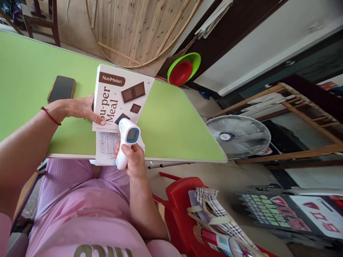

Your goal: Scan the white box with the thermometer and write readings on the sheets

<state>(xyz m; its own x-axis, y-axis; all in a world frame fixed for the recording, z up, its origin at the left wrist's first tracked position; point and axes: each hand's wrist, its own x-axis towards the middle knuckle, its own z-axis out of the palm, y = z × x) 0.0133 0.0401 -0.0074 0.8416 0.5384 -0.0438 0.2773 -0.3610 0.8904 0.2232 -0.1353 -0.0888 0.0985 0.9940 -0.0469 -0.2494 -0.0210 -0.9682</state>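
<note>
My left hand (87,109) grips the left side of a white box (127,94) printed with chocolate pieces and the words "NutriMotion" and "Meal", its thumb lying on the front face. In my right hand (134,159) is a white and blue infrared thermometer (125,151), fingers wrapped round its handle. The thermometer's small grey screen faces me, and its head overlaps the box's lower edge. Under the box, a sheet of paper with handwriting (104,148) sticks out past the table's near edge.
A dark phone (61,88) lies on the green table (171,121), left of the box. Right of the table stand a fan (238,137) and a red chair (178,210) carrying a checked bag (214,205) and a jar. Green and red basins (184,69) are beyond the far edge.
</note>
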